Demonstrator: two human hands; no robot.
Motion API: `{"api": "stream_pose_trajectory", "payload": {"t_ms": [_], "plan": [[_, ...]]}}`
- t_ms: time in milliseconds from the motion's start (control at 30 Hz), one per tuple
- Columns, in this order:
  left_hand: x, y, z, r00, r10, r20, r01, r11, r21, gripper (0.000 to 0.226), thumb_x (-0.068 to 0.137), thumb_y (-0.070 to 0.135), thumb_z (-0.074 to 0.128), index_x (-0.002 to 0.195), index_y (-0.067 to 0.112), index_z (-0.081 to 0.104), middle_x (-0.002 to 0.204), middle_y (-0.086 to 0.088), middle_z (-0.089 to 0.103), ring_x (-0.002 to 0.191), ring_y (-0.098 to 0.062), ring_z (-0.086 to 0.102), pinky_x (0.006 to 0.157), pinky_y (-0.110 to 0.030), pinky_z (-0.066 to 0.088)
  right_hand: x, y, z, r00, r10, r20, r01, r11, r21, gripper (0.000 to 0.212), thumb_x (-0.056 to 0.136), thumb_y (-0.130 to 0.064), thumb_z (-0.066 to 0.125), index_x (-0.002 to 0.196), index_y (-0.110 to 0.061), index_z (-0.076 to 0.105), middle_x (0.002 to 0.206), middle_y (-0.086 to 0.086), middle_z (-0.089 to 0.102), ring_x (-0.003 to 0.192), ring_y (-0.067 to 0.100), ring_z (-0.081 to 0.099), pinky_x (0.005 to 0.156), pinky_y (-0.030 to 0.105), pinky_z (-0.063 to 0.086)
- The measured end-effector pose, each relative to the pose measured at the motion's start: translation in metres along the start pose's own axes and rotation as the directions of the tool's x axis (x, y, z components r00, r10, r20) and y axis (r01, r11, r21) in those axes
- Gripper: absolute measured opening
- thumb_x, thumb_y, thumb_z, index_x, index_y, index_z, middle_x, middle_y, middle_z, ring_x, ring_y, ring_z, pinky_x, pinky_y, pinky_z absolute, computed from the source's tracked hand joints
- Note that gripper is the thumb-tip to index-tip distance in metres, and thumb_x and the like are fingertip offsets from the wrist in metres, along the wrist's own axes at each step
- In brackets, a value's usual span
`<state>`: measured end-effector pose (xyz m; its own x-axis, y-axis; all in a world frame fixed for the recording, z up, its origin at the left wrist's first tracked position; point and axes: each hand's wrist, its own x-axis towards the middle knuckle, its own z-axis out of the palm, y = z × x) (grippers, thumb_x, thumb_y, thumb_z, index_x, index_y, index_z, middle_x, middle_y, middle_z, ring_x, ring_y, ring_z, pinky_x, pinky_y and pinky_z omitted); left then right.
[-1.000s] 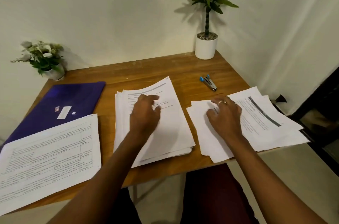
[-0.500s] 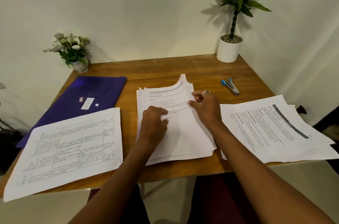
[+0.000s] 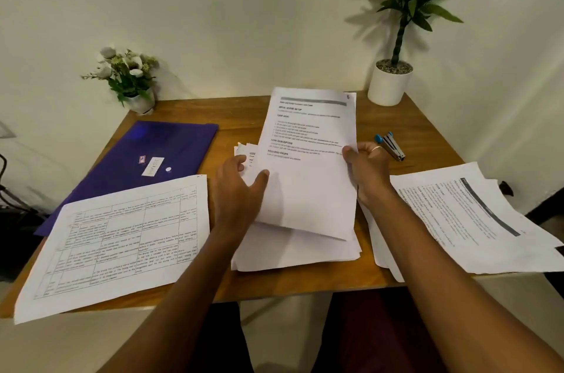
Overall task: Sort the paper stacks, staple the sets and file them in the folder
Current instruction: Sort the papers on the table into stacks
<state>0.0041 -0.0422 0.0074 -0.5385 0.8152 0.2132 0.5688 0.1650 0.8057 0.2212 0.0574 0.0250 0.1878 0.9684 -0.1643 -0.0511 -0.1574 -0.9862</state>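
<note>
The sheet [image 3: 308, 165], printed with headings and short lines of text, is held up off the tabletop [image 3: 433, 140] over its middle, tilted with its top edge toward the far wall; whether more pages lie behind it cannot be told. The left hand [image 3: 241, 189] grips its left edge low down, thumb curled onto the face and fingers behind. The right hand [image 3: 366, 168], a ring on one finger, pinches the right edge about halfway up, thumb in front. Directly below lies the middle stack [image 3: 299, 253], slightly fanned, reaching close to the near edge. The left stack [image 3: 122, 238], topped by a page with a ruled table, sits at the near left corner, and its corner hangs over the edge. The right stack [image 3: 476, 220] lies askew at the near right corner, also overhanging. A purple folder [image 3: 146, 159] lies closed along the left side, its near end under the left stack. A stapler [image 3: 392, 146] with a blue tip rests just beyond the right hand. A flower pot [image 3: 131, 79] stands at the far left corner, a plant [image 3: 393, 67] in a white pot at the far right.
</note>
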Motion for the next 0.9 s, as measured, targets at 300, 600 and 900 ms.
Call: {"api": "stream_pose_trajectory", "payload": {"t_ms": [300, 600, 900], "plan": [[0.015, 0.011, -0.023, 0.761, -0.442, 0.475, 0.648, 0.479, -0.592, 0.027, 0.096, 0.015, 0.069, 0.12, 0.017, 0.059, 0.108, -0.007, 0.076, 0.088, -0.025, 0.077, 0.078, -0.044, 0.064, -0.007, 0.003, 0.023, 0.989, 0.143, 0.026, -0.142, 0.912, 0.386, 0.03, 0.091, 0.003, 0.069, 0.118, -0.01, 0.066, 0.109, 0.006, 0.075, 0.091, 0.02, 0.074, 0.078, 0.035, 0.063], [0.011, 0.003, -0.024, 0.825, -0.476, 0.304, 0.562, 0.637, -0.528, 0.039, 0.079, 0.031, 0.083, 0.109, 0.029, 0.058, 0.12, 0.0, 0.068, 0.104, -0.03, 0.069, 0.089, -0.055, 0.059, -0.009, 0.009, 0.015, 0.983, 0.132, 0.125, -0.171, 0.905, 0.39, 0.027, 0.084, -0.012, 0.082, 0.11, -0.014, 0.072, 0.106, 0.001, 0.078, 0.09, 0.016, 0.076, 0.07, 0.029, 0.061], [0.019, 0.013, -0.043, 0.782, -0.501, 0.371, 0.619, 0.552, -0.558, 0.038, 0.091, 0.042, 0.071, 0.117, 0.018, 0.057, 0.111, -0.005, 0.069, 0.096, -0.026, 0.07, 0.077, -0.047, 0.062, 0.01, 0.015, -0.018, 0.989, 0.016, 0.145, -0.005, 0.997, -0.077, 0.025, 0.091, -0.022, 0.076, 0.114, -0.023, 0.066, 0.108, -0.007, 0.072, 0.102, 0.018, 0.07, 0.09, 0.038, 0.058]]}}
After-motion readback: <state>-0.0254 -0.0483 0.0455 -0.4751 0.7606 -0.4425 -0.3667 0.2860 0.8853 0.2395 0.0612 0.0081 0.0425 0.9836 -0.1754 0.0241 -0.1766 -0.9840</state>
